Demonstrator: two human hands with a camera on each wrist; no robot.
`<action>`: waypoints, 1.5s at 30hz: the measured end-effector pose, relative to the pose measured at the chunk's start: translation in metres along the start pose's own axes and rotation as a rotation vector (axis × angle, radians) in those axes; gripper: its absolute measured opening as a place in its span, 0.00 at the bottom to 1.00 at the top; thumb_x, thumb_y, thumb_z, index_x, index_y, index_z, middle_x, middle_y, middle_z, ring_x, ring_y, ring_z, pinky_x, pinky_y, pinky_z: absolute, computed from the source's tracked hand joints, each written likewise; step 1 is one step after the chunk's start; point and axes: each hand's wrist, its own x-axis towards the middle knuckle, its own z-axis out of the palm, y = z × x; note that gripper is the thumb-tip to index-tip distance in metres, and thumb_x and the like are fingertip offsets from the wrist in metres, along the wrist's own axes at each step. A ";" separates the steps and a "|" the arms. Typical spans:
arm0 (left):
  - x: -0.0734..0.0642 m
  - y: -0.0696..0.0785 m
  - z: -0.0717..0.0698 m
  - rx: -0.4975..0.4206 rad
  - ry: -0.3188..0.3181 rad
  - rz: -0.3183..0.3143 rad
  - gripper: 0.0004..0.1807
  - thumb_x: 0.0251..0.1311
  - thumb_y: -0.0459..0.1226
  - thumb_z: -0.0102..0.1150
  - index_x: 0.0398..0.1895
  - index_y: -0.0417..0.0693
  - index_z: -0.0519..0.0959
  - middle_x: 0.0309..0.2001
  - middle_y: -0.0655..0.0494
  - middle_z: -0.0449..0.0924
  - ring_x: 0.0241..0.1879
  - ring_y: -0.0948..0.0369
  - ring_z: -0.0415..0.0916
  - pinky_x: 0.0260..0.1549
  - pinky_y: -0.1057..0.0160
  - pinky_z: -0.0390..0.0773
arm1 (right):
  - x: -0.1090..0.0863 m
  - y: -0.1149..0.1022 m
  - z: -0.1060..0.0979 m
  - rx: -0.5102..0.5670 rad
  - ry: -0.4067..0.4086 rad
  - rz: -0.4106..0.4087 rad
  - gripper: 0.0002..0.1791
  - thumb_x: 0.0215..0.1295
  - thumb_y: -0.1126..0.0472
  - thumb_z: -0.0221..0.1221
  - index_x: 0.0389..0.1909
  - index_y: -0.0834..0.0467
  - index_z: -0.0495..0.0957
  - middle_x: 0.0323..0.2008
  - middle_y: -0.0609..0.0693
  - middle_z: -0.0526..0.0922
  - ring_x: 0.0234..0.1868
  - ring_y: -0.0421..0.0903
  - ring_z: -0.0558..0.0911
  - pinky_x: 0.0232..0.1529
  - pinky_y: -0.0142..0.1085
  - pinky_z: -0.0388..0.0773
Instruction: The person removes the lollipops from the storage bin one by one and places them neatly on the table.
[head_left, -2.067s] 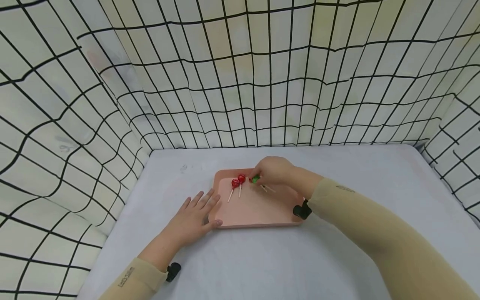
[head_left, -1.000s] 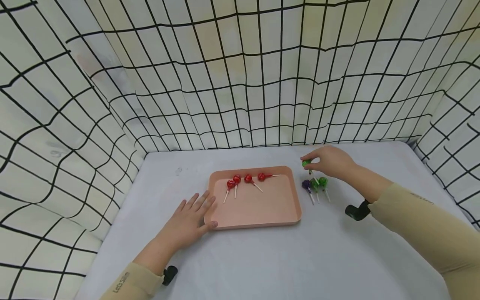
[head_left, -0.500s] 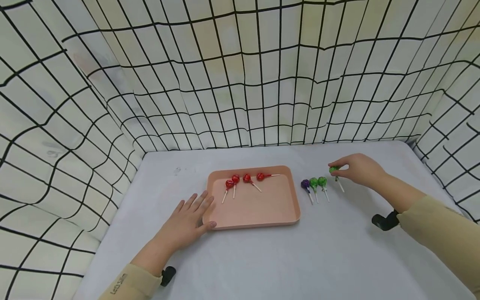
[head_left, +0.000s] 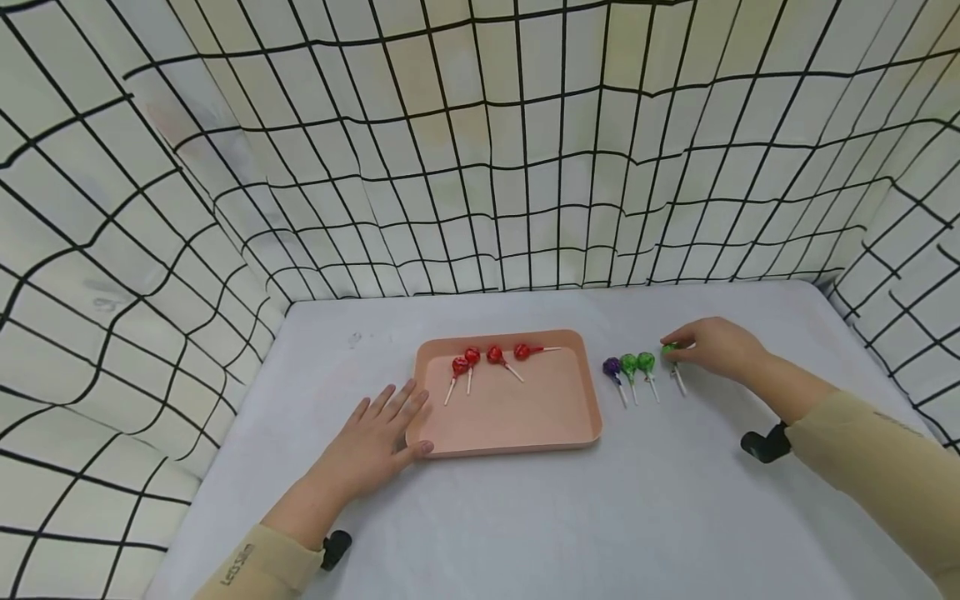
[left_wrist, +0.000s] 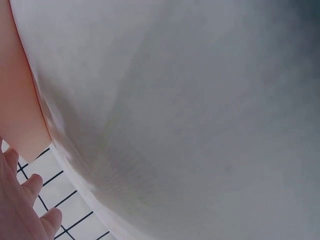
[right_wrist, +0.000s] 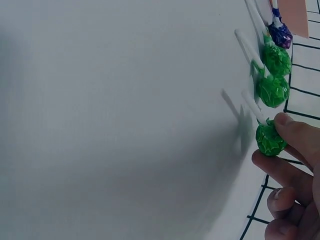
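Note:
My right hand (head_left: 716,346) pinches the green wrapped head of a lollipop (right_wrist: 270,140) between thumb and fingers, low over the table right of the tray. Its white stick points toward the near side. Just left of it, two green lollipops (head_left: 646,362) and a purple lollipop (head_left: 612,367) lie side by side. My left hand (head_left: 375,442) rests with spread fingers at the left edge of a pink tray (head_left: 517,417), its thumb on the near corner. Several red lollipops (head_left: 495,355) lie along the tray's far side.
A white cloth covers the table (head_left: 525,525). Behind it and at both sides rises a white sheet with a black grid (head_left: 525,192). A small black device (head_left: 765,444) is on the right wrist, and a similar one (head_left: 336,550) on the left.
My right hand has carried the green lollipop from over the tray to the right, past the purple and green ones, and lowered it slightly. My left hand stays at the tray.

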 end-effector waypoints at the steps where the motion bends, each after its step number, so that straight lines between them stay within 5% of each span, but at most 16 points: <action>1: 0.000 0.000 -0.001 -0.003 -0.002 -0.003 0.47 0.63 0.70 0.43 0.80 0.59 0.51 0.80 0.56 0.44 0.77 0.46 0.42 0.72 0.37 0.44 | 0.001 -0.001 0.001 -0.001 -0.003 0.002 0.20 0.65 0.51 0.64 0.55 0.55 0.84 0.54 0.59 0.83 0.59 0.63 0.76 0.58 0.61 0.71; 32: 0.001 0.001 -0.003 -0.011 0.000 -0.010 0.46 0.64 0.66 0.49 0.80 0.59 0.52 0.80 0.57 0.44 0.77 0.46 0.42 0.72 0.38 0.44 | -0.005 -0.008 0.000 -0.058 0.037 -0.017 0.24 0.67 0.47 0.62 0.59 0.55 0.81 0.48 0.55 0.86 0.54 0.59 0.79 0.48 0.54 0.78; 45: 0.000 0.001 -0.001 -0.008 -0.004 -0.011 0.46 0.64 0.68 0.46 0.80 0.60 0.51 0.80 0.57 0.43 0.77 0.46 0.42 0.72 0.38 0.44 | -0.005 -0.010 -0.002 -0.027 0.046 -0.020 0.22 0.67 0.50 0.63 0.59 0.55 0.81 0.50 0.55 0.85 0.60 0.62 0.76 0.57 0.60 0.73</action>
